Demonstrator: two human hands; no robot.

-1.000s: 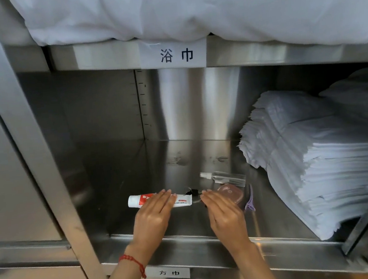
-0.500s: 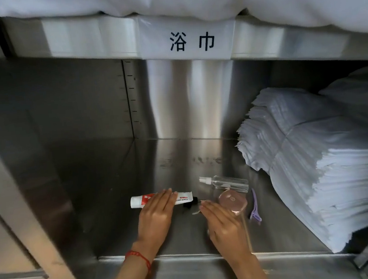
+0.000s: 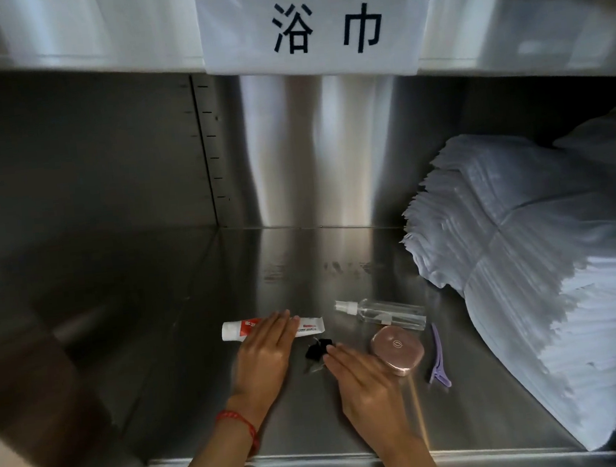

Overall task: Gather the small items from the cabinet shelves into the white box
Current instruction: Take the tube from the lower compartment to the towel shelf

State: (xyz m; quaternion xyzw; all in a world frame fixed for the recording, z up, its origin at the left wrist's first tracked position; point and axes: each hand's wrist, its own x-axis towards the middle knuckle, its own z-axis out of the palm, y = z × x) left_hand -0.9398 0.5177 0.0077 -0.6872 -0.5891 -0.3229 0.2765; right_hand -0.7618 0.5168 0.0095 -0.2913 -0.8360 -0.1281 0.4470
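Small items lie in a loose cluster near the front middle of a steel cabinet shelf (image 3: 201,320). Farthest left is a white toothpaste tube (image 3: 238,329) with a red patch, lying on its side with its cap end pointing left. The left hand (image 3: 264,355) rests flat across the tube's middle, fingers straight and close together, with a red string bracelet (image 3: 241,423) round the wrist. Just right of the tube's flat end sits a small black clip (image 3: 318,348), with something small and grey beside it that is too blurred to tell. The right hand (image 3: 363,379) lies flat on the shelf with straight fingers, fingertips at the black clip; whether they touch it I cannot tell, and the hand is blurred. Close beside that hand on the right is a round pink case (image 3: 398,351). A clear spray bottle (image 3: 383,313) lies on its side just beyond the case, nozzle pointing left. Right of the case lies a purple hair clip (image 3: 439,364), pointing away from the viewer. Further right, a tall stack of folded white towels (image 3: 532,285) fills the shelf's right side. On the edge of the shelf above, a white label (image 3: 315,23) carries two black characters.
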